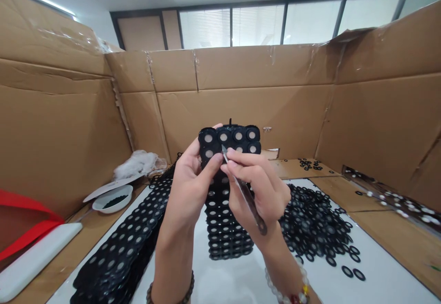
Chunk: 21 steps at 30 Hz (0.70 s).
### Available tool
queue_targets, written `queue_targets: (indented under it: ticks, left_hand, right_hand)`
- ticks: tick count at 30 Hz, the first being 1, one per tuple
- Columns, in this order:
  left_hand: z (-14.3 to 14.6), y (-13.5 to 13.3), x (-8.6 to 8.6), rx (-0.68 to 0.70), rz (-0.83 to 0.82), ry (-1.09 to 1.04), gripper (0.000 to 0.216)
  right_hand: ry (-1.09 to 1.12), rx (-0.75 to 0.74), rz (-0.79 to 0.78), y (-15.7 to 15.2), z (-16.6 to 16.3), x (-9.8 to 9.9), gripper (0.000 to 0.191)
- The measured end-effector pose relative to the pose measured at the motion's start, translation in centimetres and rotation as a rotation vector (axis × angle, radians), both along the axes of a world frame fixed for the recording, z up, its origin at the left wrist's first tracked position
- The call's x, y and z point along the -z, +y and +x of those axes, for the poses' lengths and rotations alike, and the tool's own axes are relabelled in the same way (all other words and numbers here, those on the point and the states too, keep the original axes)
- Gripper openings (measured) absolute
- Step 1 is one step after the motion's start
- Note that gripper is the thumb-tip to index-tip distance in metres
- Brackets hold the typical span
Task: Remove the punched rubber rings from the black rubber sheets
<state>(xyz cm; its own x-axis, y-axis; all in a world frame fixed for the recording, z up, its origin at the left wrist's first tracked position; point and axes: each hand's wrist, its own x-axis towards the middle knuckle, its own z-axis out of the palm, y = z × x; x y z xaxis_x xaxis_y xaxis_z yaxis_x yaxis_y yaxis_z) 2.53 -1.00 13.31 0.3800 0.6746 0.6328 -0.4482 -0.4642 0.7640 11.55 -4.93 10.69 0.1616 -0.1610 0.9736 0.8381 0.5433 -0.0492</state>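
My left hand (193, 175) grips the top end of a black sheet of joined rings (230, 239) at its left edge, thumb in front. Pale round centres show in rows across the sheet, and its lower part hangs down over the white table. My right hand (258, 184) is closed around a slim craft knife (248, 198) with a dark brown handle. The knife's pointed metal tip touches or nearly touches the sheet between the upper rows, close to my left thumb. Behind my hands, part of the sheet is hidden.
A stack of similar black sheets (120, 244) lies left, a heap of loose black rings (317, 221) right. A white bowl (119, 203) with small dark pieces stands near crumpled clear plastic (138, 164). Cardboard walls (241, 106) enclose the white tabletop (379, 267).
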Motion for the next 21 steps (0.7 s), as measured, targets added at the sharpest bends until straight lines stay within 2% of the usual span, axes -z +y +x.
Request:
queue_targets:
  ticks: [7,11,14,17,21]
  left_hand:
    - [-0.1,-0.1,-0.1,-0.032,-0.018,-0.006,0.041]
    - [0.1,-0.5,0.0,-0.103,0.131,0.055,0.044]
    - [0.5,-0.8,0.1,-0.098,0.251,0.14,0.044]
    - [0.8,-0.8,0.3,-0.078,0.287,0.183,0.046]
    - [1.4,-0.6,0.7,-0.069,0.228,0.15,0.05]
  right_hand:
    - [-0.023,0.049,0.003,0.2,0.1,0.5,0.02]
    - [0.0,0.031,0.096,0.7,0.2,0.7,0.023]
    - [0.055,0.04,0.149,1.0,0.6,0.7,0.026]
    - [0.078,0.106,0.114,1.1,1.2,0.6,0.025]
    - [0.057,0.133,0.048,0.9,2.2,0.3,0.021]
